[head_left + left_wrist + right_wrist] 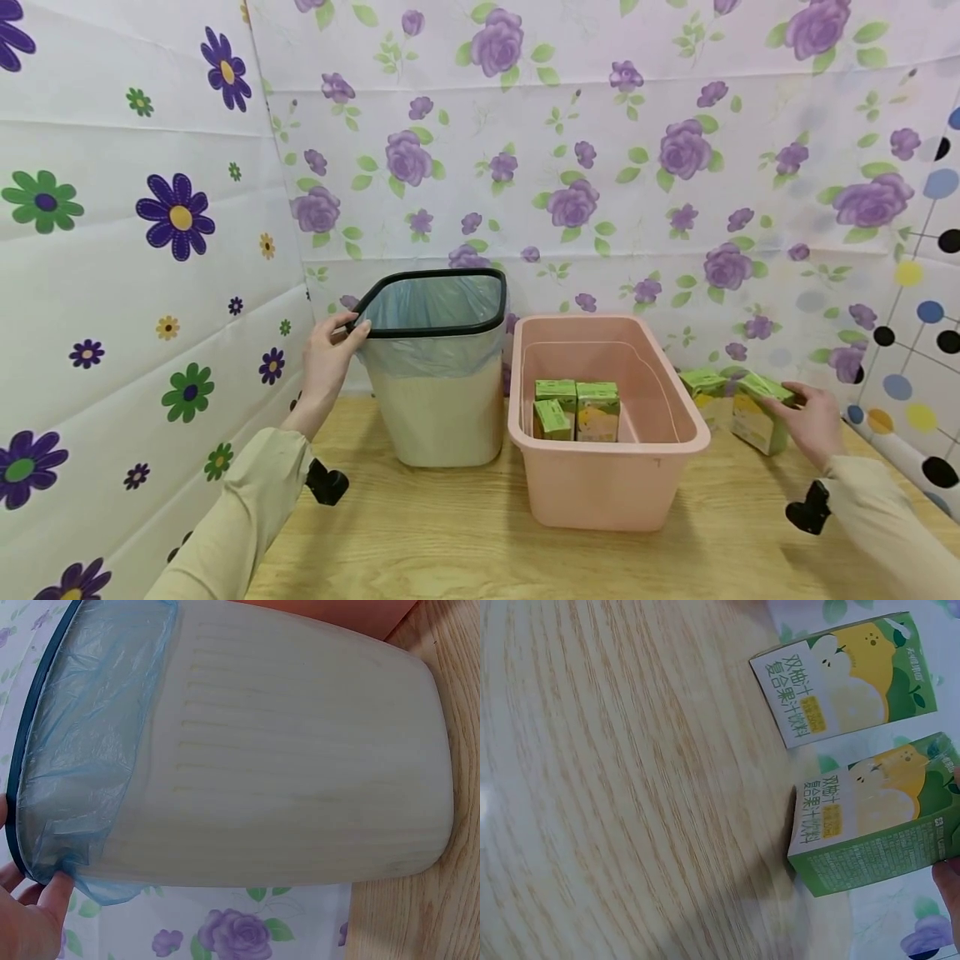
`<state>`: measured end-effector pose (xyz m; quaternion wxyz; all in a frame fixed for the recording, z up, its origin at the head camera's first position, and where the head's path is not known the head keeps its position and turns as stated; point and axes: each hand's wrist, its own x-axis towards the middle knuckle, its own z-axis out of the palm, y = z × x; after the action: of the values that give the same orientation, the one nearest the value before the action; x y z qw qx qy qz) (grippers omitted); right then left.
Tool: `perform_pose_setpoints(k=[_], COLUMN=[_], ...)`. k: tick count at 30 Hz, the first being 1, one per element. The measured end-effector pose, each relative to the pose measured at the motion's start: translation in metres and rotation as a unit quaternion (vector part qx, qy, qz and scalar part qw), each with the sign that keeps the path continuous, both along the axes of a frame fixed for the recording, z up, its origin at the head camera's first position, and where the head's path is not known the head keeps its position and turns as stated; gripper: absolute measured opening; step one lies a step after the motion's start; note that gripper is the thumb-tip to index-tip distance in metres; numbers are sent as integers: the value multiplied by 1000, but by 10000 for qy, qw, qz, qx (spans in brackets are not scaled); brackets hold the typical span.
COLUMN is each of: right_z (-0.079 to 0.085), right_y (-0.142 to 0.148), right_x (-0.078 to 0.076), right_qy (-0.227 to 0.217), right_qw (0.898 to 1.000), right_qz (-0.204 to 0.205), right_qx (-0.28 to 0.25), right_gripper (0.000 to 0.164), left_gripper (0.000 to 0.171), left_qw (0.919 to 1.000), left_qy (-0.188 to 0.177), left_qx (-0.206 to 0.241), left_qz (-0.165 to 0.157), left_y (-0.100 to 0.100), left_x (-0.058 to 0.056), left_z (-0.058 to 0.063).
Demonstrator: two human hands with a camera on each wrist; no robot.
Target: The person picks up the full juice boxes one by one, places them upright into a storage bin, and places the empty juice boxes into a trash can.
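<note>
My left hand (330,358) pinches the near left corner of the dark rim of a cream trash bin (450,425). A translucent blue bag (90,720) lines that bin and folds down over its outside. On the right, my right hand (813,425) grips the top of a green and yellow juice carton (757,421). The right wrist view shows that carton (870,855) slightly tilted, with only parts of the fingers visible at the edge. A second juice carton (847,679) of the same kind stands beside it, apart from the hand.
Between the hands stands a pink plastic tub (600,487) on the wooden table (405,533). Several juice cartons (597,421) are inside it, one of them leaning. Flower-patterned sheets (480,192) hang close behind and at the left; a dotted sheet (922,358) is at the right.
</note>
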<state>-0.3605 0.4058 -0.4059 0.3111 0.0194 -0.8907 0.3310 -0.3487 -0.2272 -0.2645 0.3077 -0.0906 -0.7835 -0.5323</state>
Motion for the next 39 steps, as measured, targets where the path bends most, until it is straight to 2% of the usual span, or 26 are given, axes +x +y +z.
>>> perform_pose_setpoints(k=[5, 15, 27, 32, 39], right_z=[4, 18, 63, 86, 114], right_y=[4, 3, -15, -25, -44], right_x=[8, 14, 16, 19, 20], right_qy=[-79, -481, -125, -67, 108], right_qw=[9999, 9973, 9979, 9980, 9960], right_qz=[67, 527, 630, 635, 888], right_qx=[46, -163, 66, -22, -10], right_gripper=[52, 58, 57, 57, 56], left_gripper=[44, 43, 42, 42, 42], left_qw=[10000, 10000, 10000, 10000, 10000], left_qy=[-2, 22, 15, 5, -59], left_qx=[-34, -15, 33, 21, 58], left_qz=[21, 26, -6, -29, -23], left_y=[0, 1, 1, 1, 1], left_x=[0, 1, 1, 1, 1], left_z=[-1, 0, 1, 2, 1])
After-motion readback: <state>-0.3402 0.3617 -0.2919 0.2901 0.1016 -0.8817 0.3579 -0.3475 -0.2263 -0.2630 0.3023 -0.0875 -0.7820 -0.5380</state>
